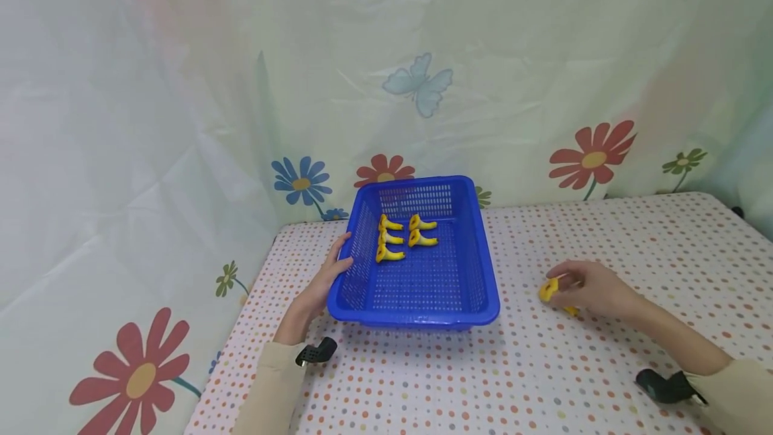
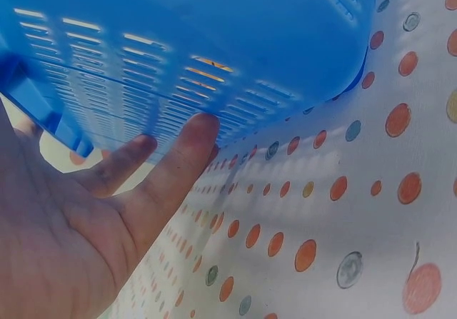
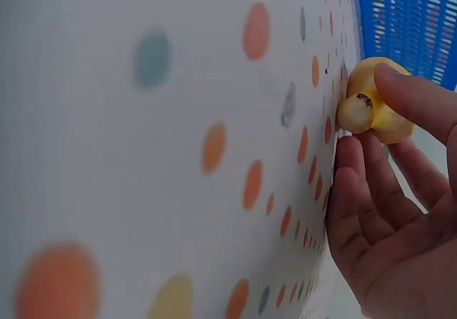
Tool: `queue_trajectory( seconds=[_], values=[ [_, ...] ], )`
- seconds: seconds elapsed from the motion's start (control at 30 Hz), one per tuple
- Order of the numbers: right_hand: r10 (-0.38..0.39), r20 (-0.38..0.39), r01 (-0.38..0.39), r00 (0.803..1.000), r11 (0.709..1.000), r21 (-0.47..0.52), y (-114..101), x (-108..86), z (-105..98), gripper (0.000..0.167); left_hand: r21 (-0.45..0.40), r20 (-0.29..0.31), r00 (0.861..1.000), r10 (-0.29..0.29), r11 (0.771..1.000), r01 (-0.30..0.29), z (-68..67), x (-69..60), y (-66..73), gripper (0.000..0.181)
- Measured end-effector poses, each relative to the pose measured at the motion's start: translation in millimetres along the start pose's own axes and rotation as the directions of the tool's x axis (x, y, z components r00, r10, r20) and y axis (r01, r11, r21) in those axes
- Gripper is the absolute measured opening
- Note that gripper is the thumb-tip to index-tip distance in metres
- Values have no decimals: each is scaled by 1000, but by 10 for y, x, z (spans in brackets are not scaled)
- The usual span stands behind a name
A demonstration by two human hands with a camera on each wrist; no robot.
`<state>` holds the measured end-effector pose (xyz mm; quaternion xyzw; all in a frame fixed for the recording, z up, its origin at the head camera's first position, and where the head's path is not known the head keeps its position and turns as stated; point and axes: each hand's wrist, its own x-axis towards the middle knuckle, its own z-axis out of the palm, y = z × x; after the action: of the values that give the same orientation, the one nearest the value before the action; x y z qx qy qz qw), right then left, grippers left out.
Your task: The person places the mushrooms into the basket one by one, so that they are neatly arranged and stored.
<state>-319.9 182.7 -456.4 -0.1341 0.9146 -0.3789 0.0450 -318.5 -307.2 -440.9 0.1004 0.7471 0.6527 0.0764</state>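
A blue plastic basket [image 1: 417,319] with slotted walls stands on the table. Inside, toward its back left, lie several yellow trumpet-shaped pieces [image 1: 391,256] in two columns, flared ends to the left. My left hand [image 1: 319,287] is at the basket's left side; in the left wrist view its fingers [image 2: 178,155] stretch out against the outer wall. Right of the basket, my right hand [image 1: 594,291] pinches another yellow trumpet-shaped piece [image 1: 548,289] between thumb and fingers, low at the tabletop. The right wrist view shows that piece's rounded narrow end [image 3: 355,114] with a dark mark.
A dotted cloth [image 1: 423,388] covers the table. Behind it hangs a pale curtain [image 1: 501,86] printed with flowers and a butterfly. Each wrist carries a small black device, one on the left [image 1: 317,352] and one on the right [image 1: 664,388].
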Motion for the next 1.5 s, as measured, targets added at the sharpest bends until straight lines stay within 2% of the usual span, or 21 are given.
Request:
queue_trajectory(
  seconds=[0.13,0.33,0.47,0.67,0.9,1.03,1.23,1.37,1.5],
  values=[
    [-15,-5,15,1000,1000,-25,-47,45,54,50,0,-6,1000,2,1000,-2,2,21,-9,58],
    [-78,24,77,997,997,25,-220,122,42,49,8,4,1000,-3,1000,3,3,33,8,58],
    [-108,38,104,993,991,86,-400,189,-65,52,22,0,1000,10,1000,-10,6,56,45,57],
    [-98,38,90,994,981,171,-667,252,-220,53,14,-4,1000,2,1000,-2,-3,69,62,58],
    [-107,30,97,994,965,245,-1034,334,-283,57,13,-5,1000,-11,1000,11,-10,46,38,59],
    [-135,50,116,990,956,270,-1290,431,-304,52,13,1,1000,-14,1000,14,-21,27,14,60],
    [-214,145,170,966,948,268,-1675,655,-289,40,2,-7,1000,-14,1000,14,-35,21,8,58],
    [-273,217,219,937,945,242,-1866,795,-189,35,-9,-14,1000,-3,1000,3,-36,36,24,59],
    [-312,274,252,910,940,231,-1985,918,-47,35,-10,-6,1000,-22,1000,22,-33,22,17,59]
  ],
)
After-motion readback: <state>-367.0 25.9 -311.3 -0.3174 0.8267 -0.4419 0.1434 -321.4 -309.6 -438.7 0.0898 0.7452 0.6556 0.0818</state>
